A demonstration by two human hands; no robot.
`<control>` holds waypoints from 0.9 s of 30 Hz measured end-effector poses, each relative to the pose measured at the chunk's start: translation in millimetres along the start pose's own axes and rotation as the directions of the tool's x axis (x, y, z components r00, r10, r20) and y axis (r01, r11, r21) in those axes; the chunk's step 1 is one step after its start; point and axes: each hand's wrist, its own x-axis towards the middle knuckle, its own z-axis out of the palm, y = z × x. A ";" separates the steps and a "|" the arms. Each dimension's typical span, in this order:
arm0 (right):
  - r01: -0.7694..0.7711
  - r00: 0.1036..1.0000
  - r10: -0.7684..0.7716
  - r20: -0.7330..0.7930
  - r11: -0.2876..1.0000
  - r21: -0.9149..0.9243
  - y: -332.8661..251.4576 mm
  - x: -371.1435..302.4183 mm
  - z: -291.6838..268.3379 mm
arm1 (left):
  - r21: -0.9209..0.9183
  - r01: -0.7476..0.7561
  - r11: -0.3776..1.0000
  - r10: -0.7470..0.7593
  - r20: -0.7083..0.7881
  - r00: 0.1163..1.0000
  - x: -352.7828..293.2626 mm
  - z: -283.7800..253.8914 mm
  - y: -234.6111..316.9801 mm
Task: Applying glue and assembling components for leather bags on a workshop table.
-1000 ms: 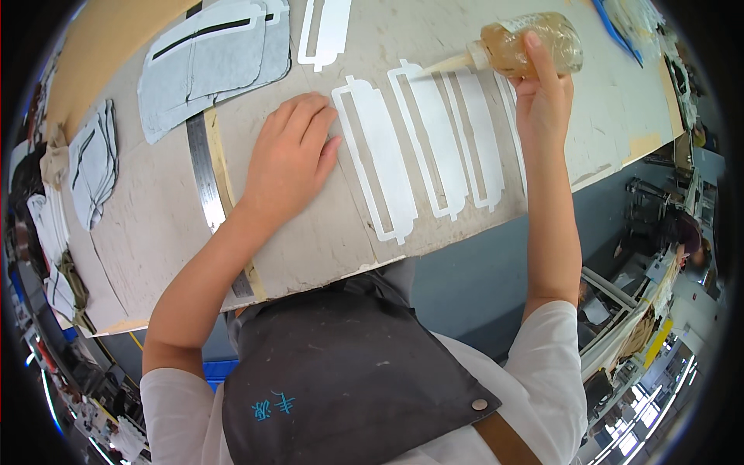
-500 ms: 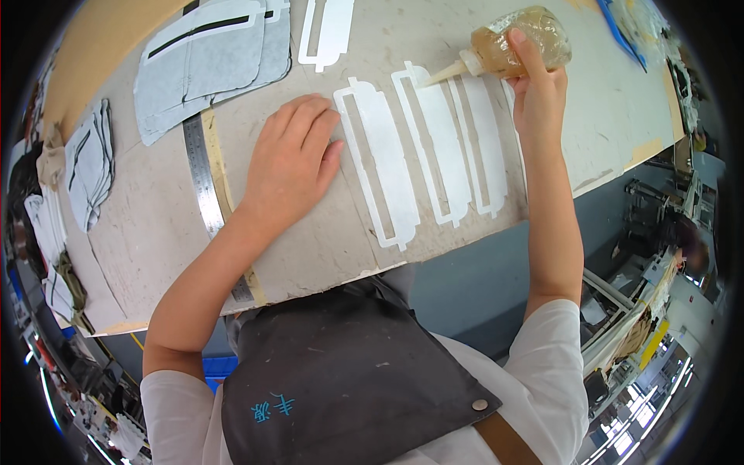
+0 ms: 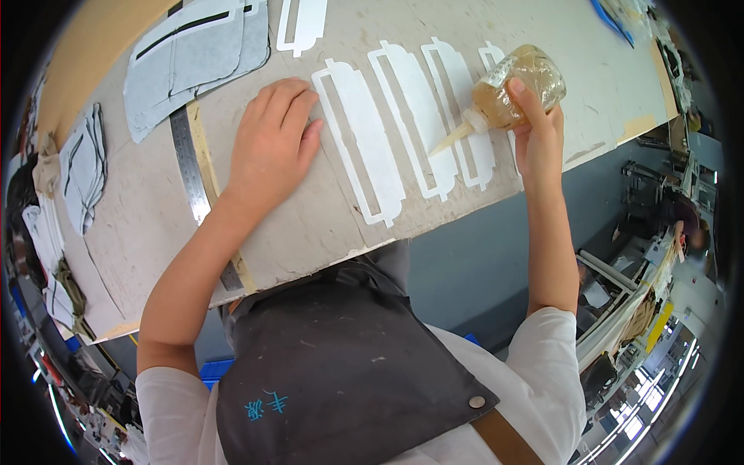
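My right hand [image 3: 540,128] is wrapped around a clear squeeze bottle [image 3: 515,89] of amber liquid. The bottle is tilted, and its thin pale nozzle points down-left at the lower half of the second white slotted piece [image 3: 409,85]. Flat on the table, my left hand [image 3: 273,139] rests with fingers extended, just left of the first white slotted piece [image 3: 366,139]. To the right lies a third white piece [image 3: 459,76]. The bottle partly covers another white piece [image 3: 491,54] behind it.
A metal ruler [image 3: 191,167] and a yellowish strip pass under my left forearm. Stacked grey panels [image 3: 205,58] lie far left, with a smaller grey pile [image 3: 84,167] nearer the left edge. One more white piece [image 3: 311,22] lies at the back. A blue-edged item [image 3: 612,22] sits far right.
The bottle in my right hand has moved toward me, its nozzle travelling from the far end of the second white piece to its lower half. My left hand stays flat; the view has shifted slightly.
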 end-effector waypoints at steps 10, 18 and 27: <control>-0.126 0.992 0.126 -0.003 0.992 -0.024 -8.7 -28.8 -15.5 | 0.042 -0.011 0.999 0.010 0.019 1.000 0.3 -2.2 -0.7; 0.160 0.987 -0.148 -0.062 0.938 0.306 -10.9 38.3 20.3 | 0.031 0.010 0.999 -0.011 0.029 1.000 0.2 -2.5 3.1; 0.202 0.979 -0.204 -0.004 0.969 0.139 -0.2 69.3 47.9 | -0.001 0.038 0.999 -0.038 0.051 0.998 -0.3 -2.8 5.4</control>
